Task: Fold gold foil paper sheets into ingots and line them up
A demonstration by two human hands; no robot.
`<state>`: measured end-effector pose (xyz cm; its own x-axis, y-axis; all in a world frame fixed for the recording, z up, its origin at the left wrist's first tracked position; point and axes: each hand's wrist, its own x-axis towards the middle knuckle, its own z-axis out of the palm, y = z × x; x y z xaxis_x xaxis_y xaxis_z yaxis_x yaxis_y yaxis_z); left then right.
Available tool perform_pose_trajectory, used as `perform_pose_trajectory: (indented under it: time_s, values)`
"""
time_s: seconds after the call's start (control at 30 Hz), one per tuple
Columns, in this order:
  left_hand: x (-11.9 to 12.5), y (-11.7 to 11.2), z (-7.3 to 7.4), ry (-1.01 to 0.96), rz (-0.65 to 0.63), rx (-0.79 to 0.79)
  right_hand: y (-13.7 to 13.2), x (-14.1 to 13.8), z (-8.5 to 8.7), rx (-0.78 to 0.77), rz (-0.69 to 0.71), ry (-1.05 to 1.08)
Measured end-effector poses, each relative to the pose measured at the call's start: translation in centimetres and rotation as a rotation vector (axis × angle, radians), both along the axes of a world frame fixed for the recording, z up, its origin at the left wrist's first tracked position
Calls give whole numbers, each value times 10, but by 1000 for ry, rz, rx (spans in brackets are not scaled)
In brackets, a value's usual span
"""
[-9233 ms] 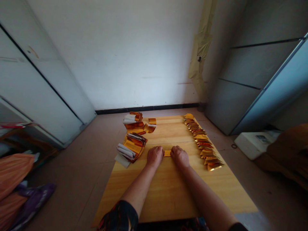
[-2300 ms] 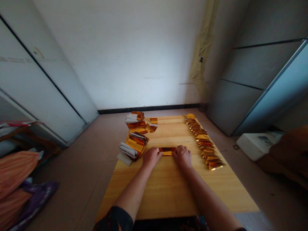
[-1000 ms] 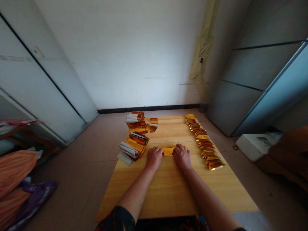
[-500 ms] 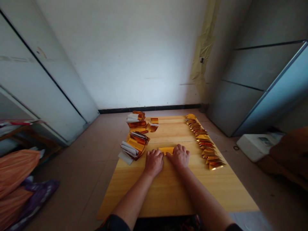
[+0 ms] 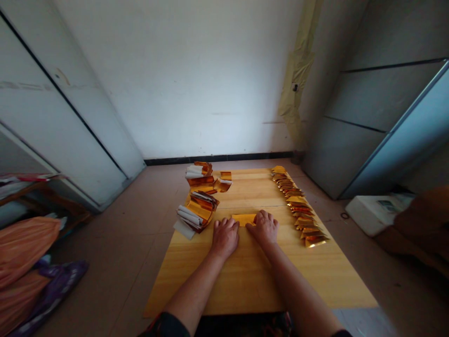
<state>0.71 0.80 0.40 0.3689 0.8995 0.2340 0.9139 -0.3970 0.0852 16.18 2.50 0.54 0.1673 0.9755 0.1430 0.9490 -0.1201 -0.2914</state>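
A strip of gold foil paper [image 5: 245, 219] lies flat on the wooden table in front of me. My left hand [image 5: 225, 236], fingers bent and together, presses its left end against the tabletop. At the other end my right hand [image 5: 265, 228] pinches the strip, thumb toward the middle and curled fingers over the edge. To the left sit curled stacks of foil sheets [image 5: 201, 204], gold on one side and pale on the other. Along the right edge runs a row of folded gold foil pieces [image 5: 298, 206] leaning on each other.
The wooden table [image 5: 252, 281] faces a white wall [image 5: 196, 84]. A grey fridge-like cabinet [image 5: 365, 103] and a white box [image 5: 370, 215] stand at the right. Orange and purple bags [image 5: 28, 252] lie at the left, near a pale cupboard [image 5: 70, 117].
My right hand has slid slightly to the right along the foil paper, and more of the strip shows between my hands. My left hand stays at its end.
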Motion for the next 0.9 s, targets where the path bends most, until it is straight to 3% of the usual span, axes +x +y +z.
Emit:
perform_pose_trajectory:
  time_s: [0.53,0.9]
  values:
    - [1,-2,4,42,5,-34,1,13,3,-54,-20,130]
    - [-2,-8,4,-17,-38,2,-1,13,3,10,-21,87]
